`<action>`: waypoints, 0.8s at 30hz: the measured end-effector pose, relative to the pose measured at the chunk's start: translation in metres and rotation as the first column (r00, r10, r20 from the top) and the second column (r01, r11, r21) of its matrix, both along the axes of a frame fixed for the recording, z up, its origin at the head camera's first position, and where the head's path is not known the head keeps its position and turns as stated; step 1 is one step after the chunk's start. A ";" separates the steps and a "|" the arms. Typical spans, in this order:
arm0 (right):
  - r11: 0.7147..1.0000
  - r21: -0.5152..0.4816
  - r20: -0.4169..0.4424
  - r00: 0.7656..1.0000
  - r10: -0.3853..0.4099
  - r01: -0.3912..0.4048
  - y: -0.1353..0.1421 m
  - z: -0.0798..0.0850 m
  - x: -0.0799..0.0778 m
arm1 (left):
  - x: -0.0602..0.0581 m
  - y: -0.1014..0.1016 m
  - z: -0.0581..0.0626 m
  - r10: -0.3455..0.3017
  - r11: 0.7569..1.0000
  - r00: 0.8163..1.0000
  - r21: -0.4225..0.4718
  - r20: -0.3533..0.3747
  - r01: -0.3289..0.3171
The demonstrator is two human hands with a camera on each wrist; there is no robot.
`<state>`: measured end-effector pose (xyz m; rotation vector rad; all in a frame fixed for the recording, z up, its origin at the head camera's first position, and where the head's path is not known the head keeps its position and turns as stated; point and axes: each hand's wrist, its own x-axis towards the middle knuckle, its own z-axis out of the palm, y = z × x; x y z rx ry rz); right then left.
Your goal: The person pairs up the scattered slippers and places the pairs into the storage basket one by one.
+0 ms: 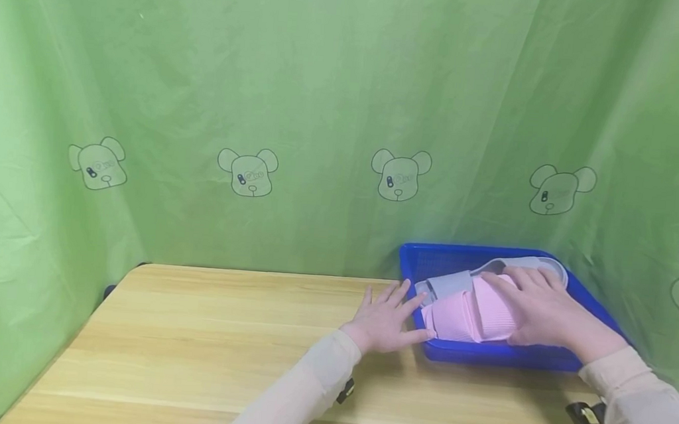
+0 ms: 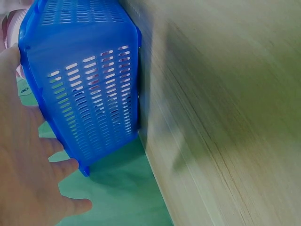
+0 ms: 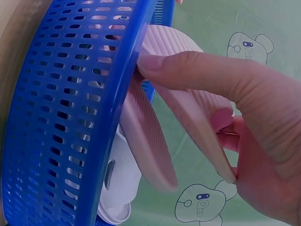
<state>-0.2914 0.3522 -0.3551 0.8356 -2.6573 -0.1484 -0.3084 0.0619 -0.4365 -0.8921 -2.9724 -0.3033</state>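
My right hand [image 1: 538, 311] reaches over the right part of a blue plastic basket [image 1: 502, 356] and holds a pink slipper with a ribbed sole [image 3: 188, 94]. The right wrist view shows the thumb on one side of its sole and fingers on the other. Below it, leaning apart from it, is a second pink slipper [image 3: 148, 136]. Grey slippers [image 1: 452, 285] lie behind the pink pair in the basket. My left hand [image 1: 383, 322] has its fingers spread at the basket's left rim, thumb by the front left corner, holding nothing.
The basket stands at the right of a wooden table [image 1: 234, 337], and its walls are slotted [image 2: 94, 89]. A green curtain [image 1: 324, 104] with bear-head prints hangs behind and at both sides. Black straps [image 1: 585, 416] show near the wrists.
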 end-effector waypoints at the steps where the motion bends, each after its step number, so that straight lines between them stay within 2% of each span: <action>1: 1.000 0.000 -0.001 1.000 -0.001 0.001 0.000 -0.001 -0.001 | 0.000 0.000 0.000 0.001 1.000 1.000 0.001 -0.001 -0.001; 9: 1.000 -0.001 -0.032 0.999 -0.002 0.002 0.001 -0.006 -0.003 | -0.001 0.001 -0.001 0.002 1.000 1.000 -0.007 -0.007 -0.002; 17: 0.999 0.010 0.005 0.999 -0.044 0.044 0.002 -0.006 -0.004 | 0.000 0.001 -0.001 0.005 1.000 1.000 -0.004 -0.009 -0.005; 24: 0.999 -0.006 0.019 0.999 -0.042 0.042 0.002 -0.006 -0.004 | 0.000 0.001 -0.002 0.001 1.000 1.000 0.006 -0.017 -0.001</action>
